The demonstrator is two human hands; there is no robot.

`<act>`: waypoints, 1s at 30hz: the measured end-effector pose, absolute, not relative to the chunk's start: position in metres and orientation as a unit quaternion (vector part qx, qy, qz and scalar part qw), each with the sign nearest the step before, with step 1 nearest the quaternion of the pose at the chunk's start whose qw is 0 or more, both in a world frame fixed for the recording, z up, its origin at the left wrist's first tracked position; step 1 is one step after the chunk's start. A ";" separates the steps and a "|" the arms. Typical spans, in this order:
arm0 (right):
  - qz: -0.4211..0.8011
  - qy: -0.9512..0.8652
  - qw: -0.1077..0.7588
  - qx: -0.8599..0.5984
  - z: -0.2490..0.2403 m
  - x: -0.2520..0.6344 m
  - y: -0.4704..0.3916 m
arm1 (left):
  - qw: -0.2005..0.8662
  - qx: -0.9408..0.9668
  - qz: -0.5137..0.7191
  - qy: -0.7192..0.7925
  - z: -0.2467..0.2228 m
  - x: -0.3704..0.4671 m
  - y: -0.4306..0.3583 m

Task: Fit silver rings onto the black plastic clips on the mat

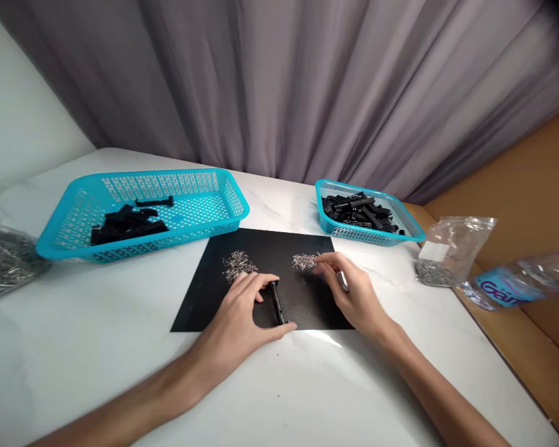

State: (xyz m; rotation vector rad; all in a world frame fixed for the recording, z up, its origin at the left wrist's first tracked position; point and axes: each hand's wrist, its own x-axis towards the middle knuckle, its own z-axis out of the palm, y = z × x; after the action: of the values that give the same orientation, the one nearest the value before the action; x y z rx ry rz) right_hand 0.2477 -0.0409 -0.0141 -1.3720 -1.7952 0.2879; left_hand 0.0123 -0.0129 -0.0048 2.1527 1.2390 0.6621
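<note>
A slim black plastic part (278,303) is held end to end between the thumb and fingers of my left hand (242,310), over the black mat (302,310). My right hand (349,285) is at the right pile of small metal pieces (304,261), its thumb and forefinger pressed together; whatever is between the fingertips is too small to name. Something light-coloured shows against the palm. Another pile of small metal pieces (238,266) lies on the mat beyond my left hand.
Blue baskets with black parts stand at the back left (200,233) and back right (370,236). At the right are a bag of metal pieces (435,273) and a lying bottle (517,282); another bag (9,261) is far left.
</note>
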 end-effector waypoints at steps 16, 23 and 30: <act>-0.007 -0.831 0.278 -0.483 -0.016 0.246 -0.045 | 0.276 0.821 0.286 0.410 -0.006 0.007 -0.007; 0.089 -0.760 0.414 -0.493 -0.019 0.236 -0.043 | 0.392 0.767 0.304 0.408 0.000 0.009 -0.001; 0.167 -0.739 0.444 -0.477 -0.018 0.231 -0.044 | 0.416 0.764 0.289 0.400 -0.003 0.008 -0.001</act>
State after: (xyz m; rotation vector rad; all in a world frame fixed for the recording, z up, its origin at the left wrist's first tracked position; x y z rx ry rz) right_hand 0.2307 -0.0442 -0.0178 -1.1831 -1.8331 0.4136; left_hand 0.0077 -0.0006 -0.0032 1.9171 1.0046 0.7254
